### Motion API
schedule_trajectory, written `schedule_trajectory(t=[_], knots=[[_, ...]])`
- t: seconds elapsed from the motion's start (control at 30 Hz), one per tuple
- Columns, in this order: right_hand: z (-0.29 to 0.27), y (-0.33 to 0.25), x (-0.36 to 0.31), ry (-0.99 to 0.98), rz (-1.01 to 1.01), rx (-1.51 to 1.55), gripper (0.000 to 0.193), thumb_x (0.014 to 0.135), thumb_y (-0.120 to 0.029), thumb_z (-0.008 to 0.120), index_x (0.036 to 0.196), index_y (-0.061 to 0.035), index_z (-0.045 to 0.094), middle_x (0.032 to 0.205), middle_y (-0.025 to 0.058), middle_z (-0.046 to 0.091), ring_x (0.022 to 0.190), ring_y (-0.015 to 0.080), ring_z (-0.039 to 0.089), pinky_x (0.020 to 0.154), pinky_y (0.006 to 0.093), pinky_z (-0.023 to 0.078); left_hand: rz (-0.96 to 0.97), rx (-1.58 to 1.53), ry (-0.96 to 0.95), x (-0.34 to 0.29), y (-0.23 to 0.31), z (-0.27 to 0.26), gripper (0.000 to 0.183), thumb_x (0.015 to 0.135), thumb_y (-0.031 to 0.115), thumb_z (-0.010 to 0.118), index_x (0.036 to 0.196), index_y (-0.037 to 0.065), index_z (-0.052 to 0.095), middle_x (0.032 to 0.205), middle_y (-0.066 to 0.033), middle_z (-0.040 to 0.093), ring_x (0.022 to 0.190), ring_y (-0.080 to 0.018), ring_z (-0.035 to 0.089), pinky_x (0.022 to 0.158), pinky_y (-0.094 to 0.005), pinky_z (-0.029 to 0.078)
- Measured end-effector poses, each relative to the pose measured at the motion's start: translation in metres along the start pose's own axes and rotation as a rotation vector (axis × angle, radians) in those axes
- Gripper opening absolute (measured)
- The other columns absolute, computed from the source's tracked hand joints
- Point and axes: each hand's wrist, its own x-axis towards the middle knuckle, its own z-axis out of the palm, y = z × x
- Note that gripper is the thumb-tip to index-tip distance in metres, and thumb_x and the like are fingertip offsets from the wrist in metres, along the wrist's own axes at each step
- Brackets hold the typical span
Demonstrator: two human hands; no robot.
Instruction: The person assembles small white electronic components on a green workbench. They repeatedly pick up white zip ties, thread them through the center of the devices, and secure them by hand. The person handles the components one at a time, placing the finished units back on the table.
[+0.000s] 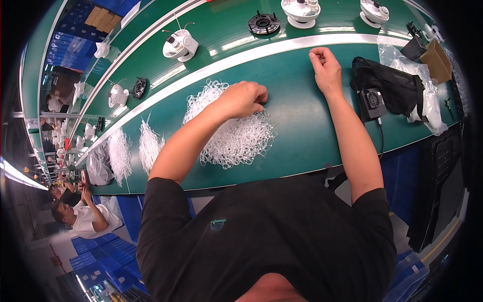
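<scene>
A large heap of thin white loops, which look like looped cable ties (239, 143), spreads over the green table (302, 146). My left hand (244, 99) is over the heap's upper part, fingers curled and thumb near the index finger; anything held there is too small to make out. Farther right and away from the heap, my right hand (326, 69) is raised near the conveyor's pale edge. Its fingers are bent in toward the thumb, and what they hold, if anything, is hidden.
Two narrower white bundles (121, 156) (150, 143) lie left of the heap. White fan-like units (180, 45) and a black round part (263, 23) stand on the green conveyor. At right are a black bag (387, 83), a small black device (373, 103) and an open carton (436, 61). A co-worker (88, 219) sits left.
</scene>
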Motion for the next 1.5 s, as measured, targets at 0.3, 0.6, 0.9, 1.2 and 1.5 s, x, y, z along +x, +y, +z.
schedule_trajectory(t=[0.3,0.6,0.9,1.2,1.5], knots=[[0.001,0.001,-0.001,-0.023,-0.01,-0.001,0.014,0.09,-0.015,0.066,0.096,-0.0027,0.067,0.086,0.0034,0.065,0.068,0.0124,0.055,0.066,0.0282,0.048,-0.032,0.104,-0.085,0.007,0.016,0.011,0.022,0.079,0.023,0.08,0.086,0.007,0.067,0.085,-0.0114,0.07,0.085,-0.0318,0.068,0.072,-0.0435,0.051],[0.0,0.004,-0.002,-0.044,-0.038,-0.006,0.014,0.091,-0.015,0.066,0.095,-0.0019,0.066,0.085,0.0043,0.065,0.068,0.0132,0.055,0.067,0.0284,0.048,0.275,-0.14,0.185,0.005,-0.004,0.002,0.018,0.079,0.013,0.075,0.083,0.001,0.062,0.078,-0.0085,0.066,0.072,-0.0247,0.064,0.067,-0.0372,0.051],[-0.001,-0.002,-0.004,-0.073,-0.02,-0.009,0.012,0.091,-0.013,0.067,0.094,-0.0018,0.066,0.082,0.0037,0.063,0.066,0.012,0.053,0.064,0.0278,0.047,-0.093,-1.125,0.514,-0.01,-0.057,-0.035,0.014,0.085,0.008,0.077,0.095,0.004,0.068,0.079,-0.003,0.068,0.066,-0.0101,0.062,0.058,-0.0249,0.052],[0.0,-0.009,-0.005,-0.077,-0.039,-0.083,0.011,0.09,-0.014,0.067,0.093,-0.0029,0.066,0.084,0.0044,0.064,0.067,0.0139,0.055,0.065,0.0294,0.047,-0.502,-1.484,1.304,0.013,-0.178,-0.064,0.044,0.095,0.029,0.069,0.111,-0.008,0.051,0.103,-0.0178,0.059,0.076,-0.0261,0.067,0.062,-0.0362,0.062],[-0.004,-0.012,-0.004,-0.111,-0.08,-0.098,0.024,0.095,-0.025,0.065,0.107,-0.0052,0.071,0.095,0.0076,0.066,0.076,0.019,0.06,0.071,0.0316,0.049,-0.468,-1.401,1.173,0.066,-0.195,-0.067,0.033,0.093,0.008,0.064,0.113,-0.014,0.05,0.105,-0.0196,0.059,0.08,-0.0323,0.069,0.065,-0.0364,0.065]])
